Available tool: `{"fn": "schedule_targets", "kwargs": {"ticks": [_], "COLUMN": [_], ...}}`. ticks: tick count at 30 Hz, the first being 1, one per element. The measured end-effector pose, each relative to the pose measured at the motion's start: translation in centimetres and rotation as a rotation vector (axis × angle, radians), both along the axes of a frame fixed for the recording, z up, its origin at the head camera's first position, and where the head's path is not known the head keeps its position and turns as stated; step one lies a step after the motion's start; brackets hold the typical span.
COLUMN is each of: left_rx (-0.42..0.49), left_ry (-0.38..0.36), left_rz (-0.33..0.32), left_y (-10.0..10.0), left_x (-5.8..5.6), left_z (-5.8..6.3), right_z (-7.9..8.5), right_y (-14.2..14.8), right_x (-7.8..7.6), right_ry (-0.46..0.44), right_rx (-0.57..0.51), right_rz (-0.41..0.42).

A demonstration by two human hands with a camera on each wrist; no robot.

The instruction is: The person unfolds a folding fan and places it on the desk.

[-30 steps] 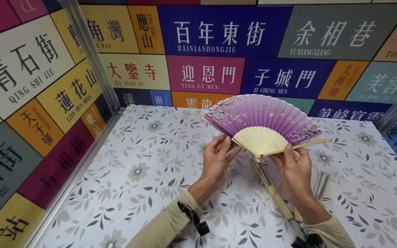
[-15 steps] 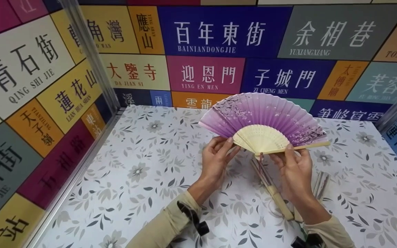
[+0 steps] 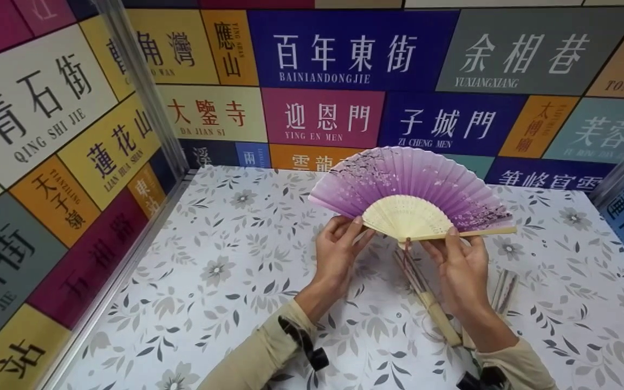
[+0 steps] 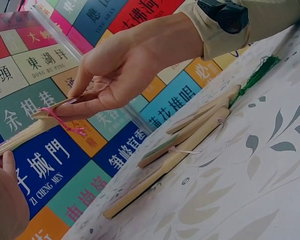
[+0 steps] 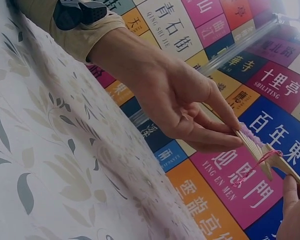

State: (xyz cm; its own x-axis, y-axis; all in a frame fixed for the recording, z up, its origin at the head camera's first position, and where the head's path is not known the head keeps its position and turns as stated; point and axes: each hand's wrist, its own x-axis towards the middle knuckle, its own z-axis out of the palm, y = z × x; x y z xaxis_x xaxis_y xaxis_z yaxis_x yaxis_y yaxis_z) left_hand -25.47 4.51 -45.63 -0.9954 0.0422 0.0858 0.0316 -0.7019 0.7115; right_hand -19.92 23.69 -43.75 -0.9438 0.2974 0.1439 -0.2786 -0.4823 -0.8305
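Observation:
A folding fan (image 3: 409, 179) with purple blossom-printed leaf and pale slatted ribs is spread wide between my hands, above the table. My left hand (image 3: 336, 252) pinches its left edge between thumb and fingers. On the opposite side, my right hand (image 3: 466, 268) grips the pale end stick, thumb on top. From the fan's pivot hangs a pink cord (image 4: 65, 125). Beneath my right hand, folded fans (image 4: 185, 140) lie on the table, one with a green tassel (image 4: 260, 75); my right forearm partly hides them in the head view.
A white tabletop (image 3: 225, 325) with a grey flower and leaf print spreads under both arms. Colourful panels (image 3: 350, 49) with large characters stand behind and at the sides. A clear vertical strip (image 3: 144, 81) runs along the left corner.
The fan's left edge has shifted left and its right end stick has dipped, so it stands spread slightly wider. Both hands keep their hold and have barely moved.

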Motion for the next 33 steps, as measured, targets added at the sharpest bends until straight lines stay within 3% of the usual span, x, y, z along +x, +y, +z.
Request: {"fn": "schedule_targets", "kwargs": {"ticks": [17, 23, 33], "left_rx": [0.003, 0.011, 0.028], "left_ry": [-0.013, -0.029, -0.069], "left_rz": [0.047, 0.064, 0.099], "left_y": [-0.3, -0.7, -1.5], "left_x": [-0.2, -0.7, -1.7], "left_z": [-0.3, -0.4, -0.7], "right_z": [-0.5, -1.0, -1.8], "right_y": [-0.2, 0.0, 0.4], "right_x": [-0.1, -0.4, -1.1], "right_ry": [-0.036, -0.076, -0.085], "right_rx": [-0.003, 0.078, 0.078], "right_rz": [0.035, 0.038, 0.093]}}
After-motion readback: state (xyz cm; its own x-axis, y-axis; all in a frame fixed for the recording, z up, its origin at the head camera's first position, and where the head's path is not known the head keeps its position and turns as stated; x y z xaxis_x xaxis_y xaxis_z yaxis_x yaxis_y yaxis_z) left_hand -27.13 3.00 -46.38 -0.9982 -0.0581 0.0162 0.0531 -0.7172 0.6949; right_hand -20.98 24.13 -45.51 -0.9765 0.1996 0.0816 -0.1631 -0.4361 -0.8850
